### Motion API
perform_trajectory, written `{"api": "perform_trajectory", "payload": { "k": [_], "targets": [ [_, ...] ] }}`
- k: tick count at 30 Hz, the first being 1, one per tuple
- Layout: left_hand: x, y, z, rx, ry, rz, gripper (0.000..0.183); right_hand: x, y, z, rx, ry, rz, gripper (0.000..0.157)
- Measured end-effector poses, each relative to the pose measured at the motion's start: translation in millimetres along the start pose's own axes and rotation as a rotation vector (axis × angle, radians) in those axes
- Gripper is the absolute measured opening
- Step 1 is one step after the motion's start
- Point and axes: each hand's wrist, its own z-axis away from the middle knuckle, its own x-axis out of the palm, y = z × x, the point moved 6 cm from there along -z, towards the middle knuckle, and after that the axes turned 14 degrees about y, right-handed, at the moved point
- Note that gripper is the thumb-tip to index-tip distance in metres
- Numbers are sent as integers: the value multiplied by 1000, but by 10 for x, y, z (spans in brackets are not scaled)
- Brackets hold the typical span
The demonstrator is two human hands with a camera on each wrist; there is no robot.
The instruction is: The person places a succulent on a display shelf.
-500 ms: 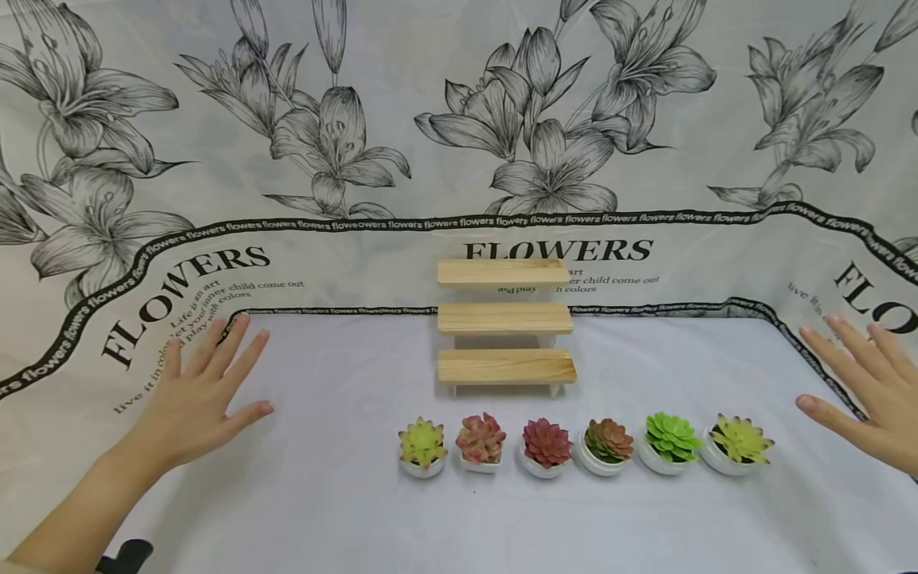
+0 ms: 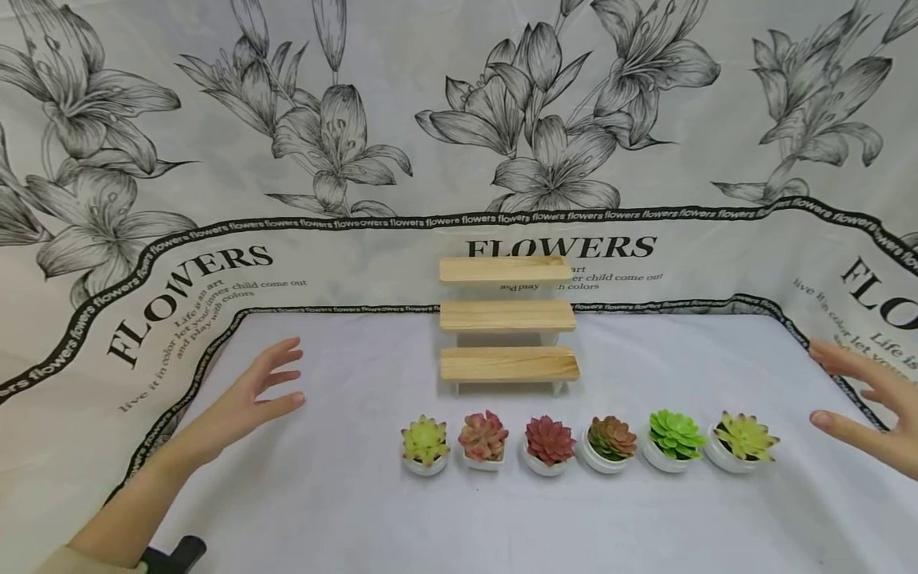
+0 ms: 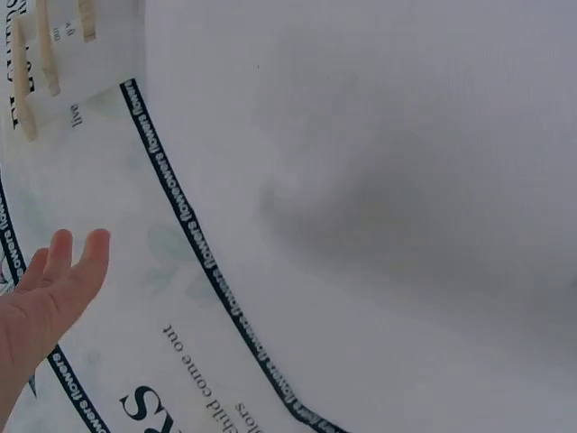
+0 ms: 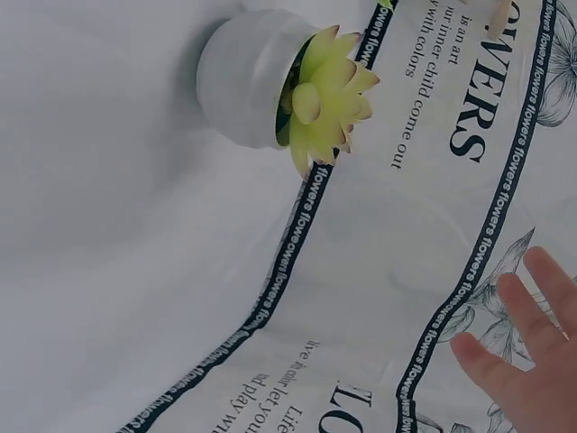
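My left hand (image 2: 247, 402) hovers over the left of the white table with its fingers relaxed, holding nothing. At the right edge of the head view, my right hand (image 2: 871, 406) is also raised and holds nothing. Several potted succulents stand in a row between them: yellow-green (image 2: 425, 442), pink (image 2: 483, 438), dark red (image 2: 549, 442), brownish green (image 2: 610, 440), bright green (image 2: 674, 437) and another yellow-green succulent (image 2: 742, 438), the nearest to my right hand. Its round white pot (image 4: 248, 77) shows in the right wrist view. All the pots are white.
Behind the row stands a stepped rack with three wooden shelves, the top (image 2: 502, 269), middle (image 2: 505, 316) and bottom shelf (image 2: 509, 364). A flower-printed cloth (image 2: 387, 271) rises at the back and bends round both sides. The white table surface (image 2: 323, 502) stretches in front.
Both hands have turned from palm-down, spread fingers to a more sideways pose with fingers closer together. The left hand has shifted slightly right. Succulents and rack stand as before.
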Motion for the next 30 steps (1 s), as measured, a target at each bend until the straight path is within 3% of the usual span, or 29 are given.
{"api": "perform_trajectory", "payload": {
  "k": [10, 18, 21, 26, 30],
  "targets": [
    [317, -157, -179, -112, -28, 300, 69, 219, 300, 162, 84, -28, -152, 93],
    [663, -332, -275, -178, -60, 345, 69, 343, 531, 270, 147, -19, -215, 97],
    [794, -387, -314, -203, -76, 369, 72, 388, 584, 303, 173, -42, -249, 95],
    [973, -430, -428, -239, -68, 395, 73, 459, 680, 357, 208, -97, -214, 95],
    [1106, -434, -516, -306, -59, 421, 70, 526, 759, 381, 232, -161, -190, 94]
  ]
}}
